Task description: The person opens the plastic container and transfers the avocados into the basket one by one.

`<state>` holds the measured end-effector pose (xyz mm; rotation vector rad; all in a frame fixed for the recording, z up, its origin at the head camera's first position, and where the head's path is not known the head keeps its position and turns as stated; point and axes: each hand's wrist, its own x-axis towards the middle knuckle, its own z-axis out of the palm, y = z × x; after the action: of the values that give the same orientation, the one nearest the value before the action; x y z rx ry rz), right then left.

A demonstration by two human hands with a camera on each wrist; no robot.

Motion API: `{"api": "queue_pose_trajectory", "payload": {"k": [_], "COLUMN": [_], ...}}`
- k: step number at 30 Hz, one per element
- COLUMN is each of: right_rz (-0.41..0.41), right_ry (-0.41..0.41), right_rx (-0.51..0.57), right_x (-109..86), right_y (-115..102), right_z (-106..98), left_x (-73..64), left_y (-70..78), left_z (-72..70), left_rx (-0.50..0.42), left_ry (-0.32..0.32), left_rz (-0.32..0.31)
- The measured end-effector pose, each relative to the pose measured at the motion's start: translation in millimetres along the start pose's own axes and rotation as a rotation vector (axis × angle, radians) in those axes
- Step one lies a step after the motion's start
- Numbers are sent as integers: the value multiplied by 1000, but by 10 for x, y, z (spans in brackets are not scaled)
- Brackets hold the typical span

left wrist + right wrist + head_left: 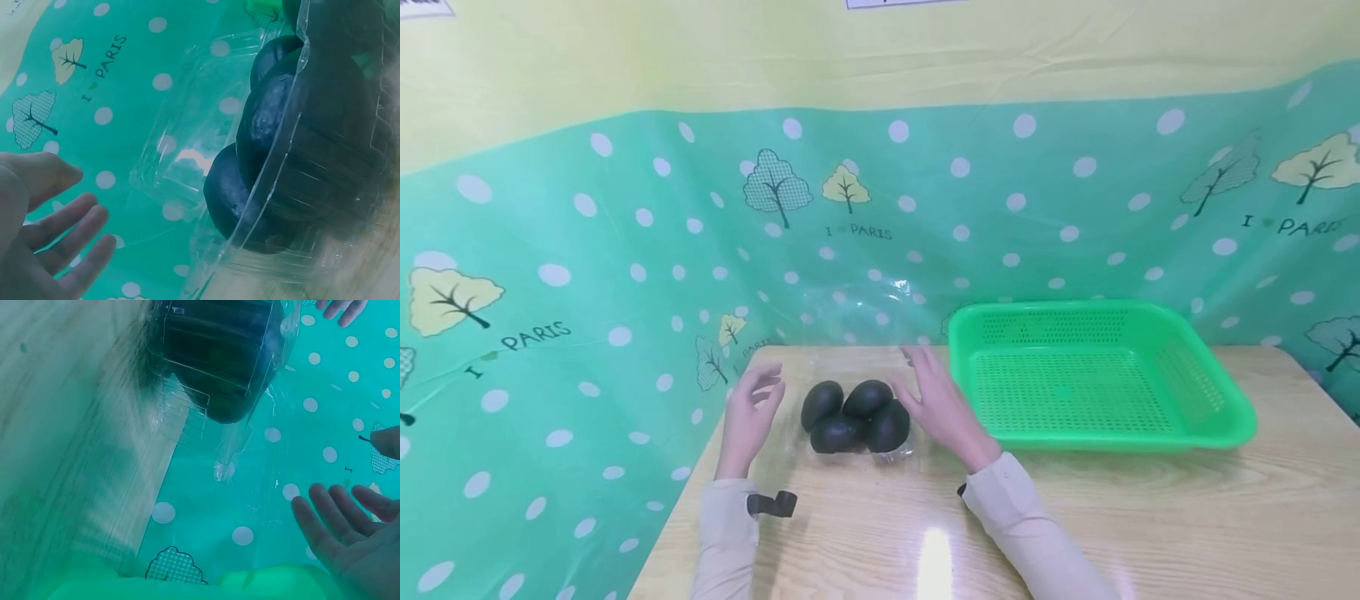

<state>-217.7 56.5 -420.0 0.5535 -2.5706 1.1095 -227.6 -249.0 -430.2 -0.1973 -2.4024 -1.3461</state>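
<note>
Several dark, egg-shaped avocados (822, 406) lie close together in a clear plastic clamshell box (284, 159) on the table. Its transparent lid (857, 321) stands raised at the back. To the left of the box is my left hand (749, 421), its fingers loosely bent and holding nothing; the left wrist view shows it apart from the box wall. On the other side, my right hand (946, 410) hovers between the box and a green basket, fingers extended. The right wrist view shows that palm (362, 550) with nothing in it.
A green perforated plastic basket (1075, 442) stands on the right of the wooden table (865, 533). Behind and to the left hangs a green dotted cloth (617, 400) printed with trees. Black straps (772, 504) sit at the wrists.
</note>
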Motion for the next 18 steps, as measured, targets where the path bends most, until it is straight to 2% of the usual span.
{"api": "queue_pose_trajectory", "payload": {"k": [3, 5, 9, 12, 18], "right_rz": [5, 8, 21, 14, -21], "right_ry": [-14, -34, -77, -98, -173], "right_rx": [-14, -21, -53, -79, -126], "right_x": [-26, -43, -75, -86, -87], "right_y": [2, 3, 4, 3, 8], "right_z": [8, 17, 51, 82, 130], "left_x": [-24, -34, -51, -53, -46], "left_y": [-3, -3, -41, -69, -100], "left_z": [-6, -10, -11, -8, -16], "left_rx": [19, 20, 30, 30, -12], "left_ry": [-18, -51, -114, -136, -191], "left_rz": [-17, -37, -93, -134, -203]}}
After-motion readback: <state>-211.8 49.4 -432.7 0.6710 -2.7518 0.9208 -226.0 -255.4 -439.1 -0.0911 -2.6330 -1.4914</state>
